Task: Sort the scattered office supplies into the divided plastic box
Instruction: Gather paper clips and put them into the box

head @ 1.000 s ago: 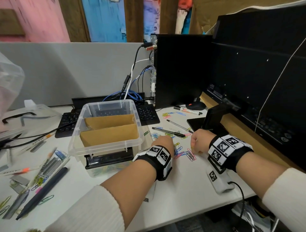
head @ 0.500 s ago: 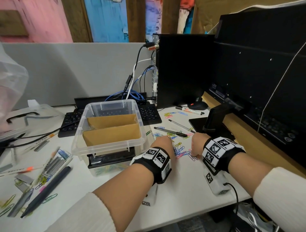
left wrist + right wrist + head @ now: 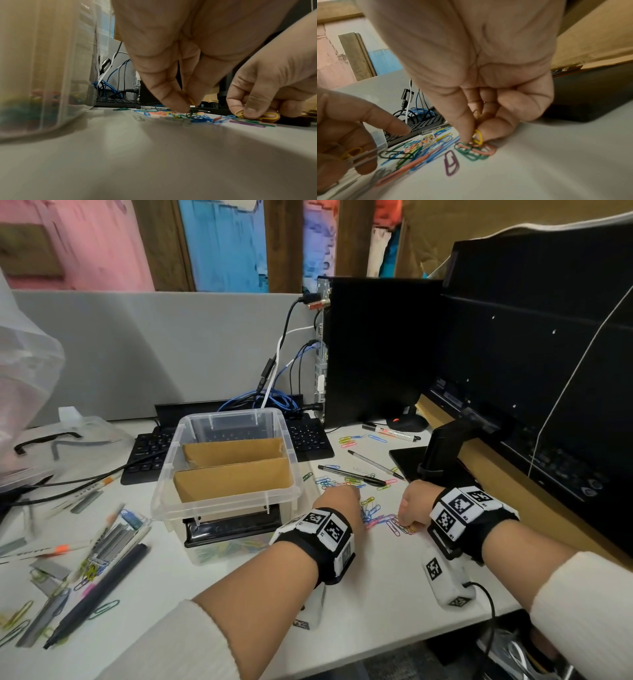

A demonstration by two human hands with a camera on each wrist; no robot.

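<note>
The clear divided plastic box [image 3: 161, 494] stands mid-desk with two cardboard dividers; coloured clips lie in its front compartment. Just right of it, a heap of coloured paper clips [image 3: 371, 510] lies on the white desk. My left hand [image 3: 188, 108] reaches down into the heap, thumb and fingers pinching a yellow and a green clip [image 3: 191, 102]. My right hand [image 3: 475, 140] is at the heap's right edge and pinches a yellow paper clip [image 3: 478, 136] over green and pink clips. In the head view both hands [image 3: 337, 496] [image 3: 409, 510] hide their own fingertips.
Two pens [image 3: 352, 475] and a marker [image 3: 394, 433] lie beyond the heap. The monitor stand [image 3: 440, 451] is close on the right, with the keyboard [image 3: 310, 438] behind the box. Pens, staple strips and more clips [image 3: 102, 549] lie at the left.
Both hands have stayed over the clip heap, shifting slightly nearer as they pick at it. The box has not moved.
</note>
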